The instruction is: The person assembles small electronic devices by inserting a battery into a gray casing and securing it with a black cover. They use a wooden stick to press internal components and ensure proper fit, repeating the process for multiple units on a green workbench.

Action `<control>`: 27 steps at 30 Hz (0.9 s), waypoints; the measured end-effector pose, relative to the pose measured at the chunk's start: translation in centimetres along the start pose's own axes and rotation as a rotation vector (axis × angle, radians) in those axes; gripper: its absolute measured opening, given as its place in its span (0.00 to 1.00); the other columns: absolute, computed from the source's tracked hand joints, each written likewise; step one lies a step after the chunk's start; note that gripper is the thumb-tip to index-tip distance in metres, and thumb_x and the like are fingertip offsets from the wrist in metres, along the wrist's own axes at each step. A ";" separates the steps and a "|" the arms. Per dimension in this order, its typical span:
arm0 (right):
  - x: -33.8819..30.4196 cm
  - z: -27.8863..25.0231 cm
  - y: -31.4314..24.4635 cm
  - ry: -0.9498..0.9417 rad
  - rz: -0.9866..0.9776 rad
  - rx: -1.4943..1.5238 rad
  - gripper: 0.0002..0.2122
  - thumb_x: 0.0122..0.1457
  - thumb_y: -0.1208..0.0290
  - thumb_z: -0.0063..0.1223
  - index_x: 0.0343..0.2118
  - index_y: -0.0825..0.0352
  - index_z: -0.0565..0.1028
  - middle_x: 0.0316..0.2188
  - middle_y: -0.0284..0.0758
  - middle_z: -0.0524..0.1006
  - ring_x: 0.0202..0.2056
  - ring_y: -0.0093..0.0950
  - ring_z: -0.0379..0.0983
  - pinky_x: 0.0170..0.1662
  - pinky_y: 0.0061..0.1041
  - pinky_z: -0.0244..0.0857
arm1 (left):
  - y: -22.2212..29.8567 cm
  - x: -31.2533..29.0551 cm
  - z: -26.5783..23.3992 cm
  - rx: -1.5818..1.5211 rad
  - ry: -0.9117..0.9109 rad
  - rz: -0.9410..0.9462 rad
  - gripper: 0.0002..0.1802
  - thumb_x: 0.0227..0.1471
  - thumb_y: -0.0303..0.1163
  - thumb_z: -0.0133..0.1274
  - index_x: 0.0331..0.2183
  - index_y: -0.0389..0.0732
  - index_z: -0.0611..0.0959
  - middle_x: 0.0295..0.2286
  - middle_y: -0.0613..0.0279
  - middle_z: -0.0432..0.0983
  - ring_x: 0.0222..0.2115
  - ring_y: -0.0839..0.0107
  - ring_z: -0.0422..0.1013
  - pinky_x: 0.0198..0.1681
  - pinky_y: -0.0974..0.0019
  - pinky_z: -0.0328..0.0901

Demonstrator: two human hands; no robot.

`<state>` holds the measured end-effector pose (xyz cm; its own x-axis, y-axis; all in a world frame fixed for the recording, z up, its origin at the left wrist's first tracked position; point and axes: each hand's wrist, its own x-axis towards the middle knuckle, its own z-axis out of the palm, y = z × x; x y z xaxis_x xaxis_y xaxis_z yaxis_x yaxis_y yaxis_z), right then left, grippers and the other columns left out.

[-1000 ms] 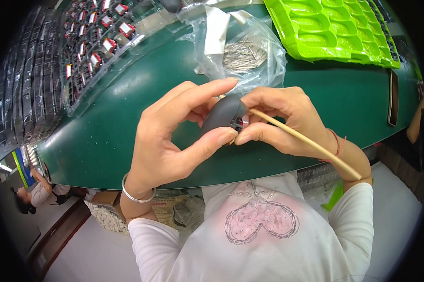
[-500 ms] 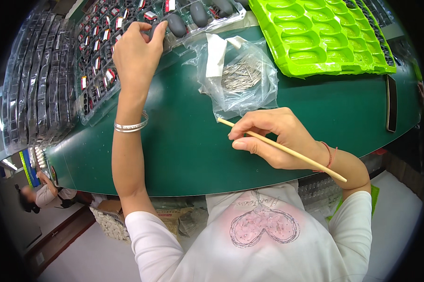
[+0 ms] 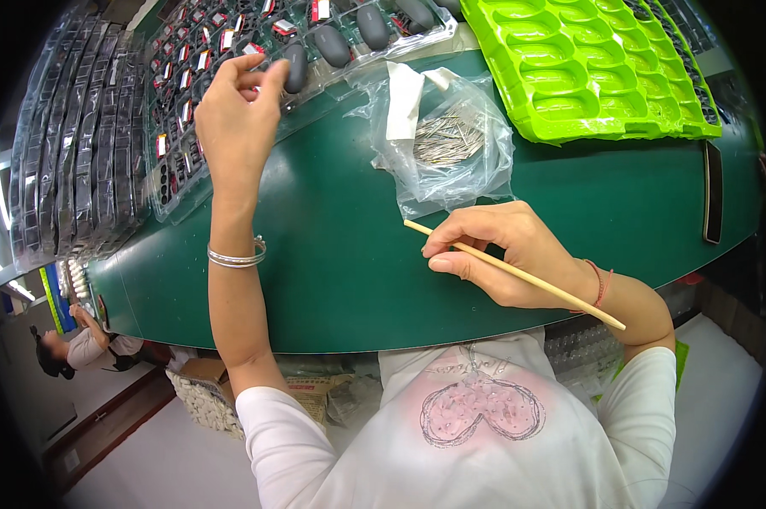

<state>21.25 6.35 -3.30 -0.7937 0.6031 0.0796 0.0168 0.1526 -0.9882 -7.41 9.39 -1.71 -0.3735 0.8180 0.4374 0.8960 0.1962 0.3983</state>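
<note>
My left hand is over the near edge of a clear plastic tray, thumb and forefinger apart with nothing visible between them. Its thumb is right beside a dark grey oval case in the tray. More such cases, including one grey case, lie in a row to the right. My right hand grips a thin pale wooden stick like a pen, its tip pointing left and away from me. Just beyond that tip, an open clear plastic bag holds many small metal pins.
Battery-like parts with red and white ends fill the tray. Stacked black-and-clear trays stand at the left. A bright green moulded tray lies at far right, near a dark flat bar. Another person sits at far left.
My left hand has drawn back slightly toward me and left, uncovering the grey case beside its thumb. My right hand keeps its grip on the wooden stick. The whole view has shifted slightly.
</note>
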 end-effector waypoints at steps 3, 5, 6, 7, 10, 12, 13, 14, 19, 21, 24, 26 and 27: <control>0.1 -0.3 -0.3 -0.026 -0.022 -0.034 0.04 0.54 0.78 0.56 0.31 0.72 0.77 0.24 0.35 0.78 0.23 0.21 0.73 0.27 0.18 0.66 | -1.6 0.8 -0.8 0.199 -0.031 -0.068 0.22 0.46 0.49 0.58 0.25 0.37 0.84 0.27 0.54 0.78 0.28 0.59 0.71 0.34 0.58 0.66; 0.1 -0.3 -0.2 -0.039 -0.008 -0.036 0.04 0.54 0.78 0.56 0.31 0.72 0.77 0.24 0.35 0.78 0.22 0.21 0.73 0.27 0.18 0.66 | -2.1 1.2 -1.0 0.323 -0.142 -0.114 0.25 0.45 0.53 0.58 0.24 0.36 0.84 0.28 0.51 0.77 0.31 0.55 0.71 0.37 0.56 0.65; 0.1 -0.4 -0.3 -0.047 -0.003 -0.038 0.04 0.54 0.78 0.56 0.31 0.72 0.77 0.24 0.35 0.78 0.22 0.21 0.73 0.27 0.18 0.66 | -2.2 1.4 -0.7 0.373 -0.170 -0.129 0.27 0.42 0.55 0.57 0.24 0.37 0.85 0.31 0.47 0.77 0.33 0.51 0.71 0.41 0.55 0.65; 0.1 -0.4 -0.3 -0.055 0.002 -0.047 0.04 0.54 0.78 0.56 0.31 0.72 0.77 0.24 0.35 0.78 0.22 0.21 0.73 0.27 0.18 0.66 | -2.3 1.5 -0.7 0.383 -0.191 -0.131 0.26 0.42 0.54 0.57 0.24 0.37 0.85 0.31 0.47 0.77 0.34 0.51 0.71 0.41 0.55 0.65; 0.0 -0.4 -0.2 -0.064 0.008 -0.064 0.04 0.54 0.77 0.56 0.31 0.72 0.77 0.24 0.35 0.78 0.22 0.21 0.72 0.26 0.18 0.65 | -2.5 1.9 -1.1 0.365 -0.255 -0.151 0.24 0.39 0.52 0.57 0.22 0.37 0.85 0.27 0.46 0.78 0.34 0.51 0.71 0.42 0.55 0.65; 0.1 -0.4 -0.1 -0.062 -0.003 -0.063 0.04 0.54 0.77 0.56 0.31 0.72 0.77 0.25 0.35 0.78 0.22 0.21 0.72 0.26 0.18 0.65 | -2.5 2.0 -1.4 0.293 -0.297 -0.190 0.23 0.38 0.50 0.56 0.21 0.36 0.85 0.23 0.46 0.78 0.31 0.53 0.72 0.40 0.57 0.66; 0.1 -0.4 -0.1 -0.063 0.003 -0.063 0.04 0.54 0.77 0.56 0.31 0.72 0.77 0.25 0.35 0.78 0.22 0.21 0.72 0.26 0.18 0.65 | -2.3 2.1 -1.5 0.271 -0.301 -0.209 0.22 0.37 0.49 0.56 0.20 0.36 0.85 0.20 0.47 0.77 0.29 0.53 0.72 0.39 0.58 0.66; 0.1 -0.4 -0.2 -0.064 0.009 -0.062 0.04 0.54 0.77 0.56 0.31 0.72 0.77 0.25 0.35 0.78 0.22 0.21 0.72 0.27 0.18 0.65 | -2.1 2.1 -1.6 0.249 -0.305 -0.227 0.22 0.37 0.48 0.57 0.19 0.35 0.85 0.17 0.48 0.76 0.26 0.54 0.73 0.38 0.60 0.66; 0.0 -0.5 -0.3 -0.052 -0.001 -0.056 0.04 0.54 0.78 0.56 0.31 0.72 0.77 0.25 0.35 0.78 0.22 0.21 0.73 0.27 0.18 0.66 | -1.4 1.1 -1.7 0.136 -0.208 -0.242 0.20 0.35 0.45 0.58 0.16 0.34 0.83 0.12 0.54 0.74 0.19 0.61 0.72 0.32 0.65 0.66; 0.1 -0.4 -0.2 -0.023 -0.030 -0.039 0.04 0.54 0.78 0.56 0.31 0.72 0.77 0.25 0.35 0.78 0.22 0.22 0.73 0.27 0.18 0.66 | -1.4 0.4 -1.9 0.091 -0.131 -0.266 0.20 0.34 0.44 0.59 0.16 0.33 0.82 0.14 0.53 0.75 0.19 0.65 0.72 0.32 0.67 0.66; 0.1 -0.6 -0.4 -0.022 -0.042 -0.064 0.04 0.54 0.78 0.56 0.31 0.72 0.77 0.25 0.35 0.78 0.23 0.22 0.73 0.28 0.18 0.66 | -3.0 -1.1 -2.0 -0.071 0.055 -0.219 0.16 0.38 0.38 0.62 0.23 0.33 0.82 0.24 0.59 0.77 0.23 0.78 0.71 0.28 0.73 0.63; 0.0 -0.5 -0.3 0.019 -0.047 -0.033 0.04 0.54 0.75 0.56 0.29 0.70 0.76 0.22 0.37 0.76 0.21 0.28 0.72 0.26 0.22 0.65 | -1.6 -2.7 -2.6 -0.402 0.038 -0.275 0.12 0.44 0.33 0.62 0.28 0.33 0.80 0.28 0.61 0.77 0.25 0.82 0.70 0.28 0.77 0.63; 0.0 -0.4 -0.4 0.030 -0.054 -0.012 0.04 0.54 0.74 0.55 0.28 0.69 0.75 0.21 0.38 0.76 0.21 0.30 0.72 0.26 0.24 0.65 | -1.0 -3.5 -3.3 -0.587 -0.003 -0.270 0.11 0.46 0.32 0.61 0.29 0.33 0.79 0.29 0.59 0.77 0.25 0.80 0.71 0.29 0.76 0.64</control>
<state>21.46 6.59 -2.83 -0.7753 0.6166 0.1371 -0.0185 0.1949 -0.9806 -7.73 4.53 -1.00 -0.5658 0.7830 0.2583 0.4903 0.0677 0.8689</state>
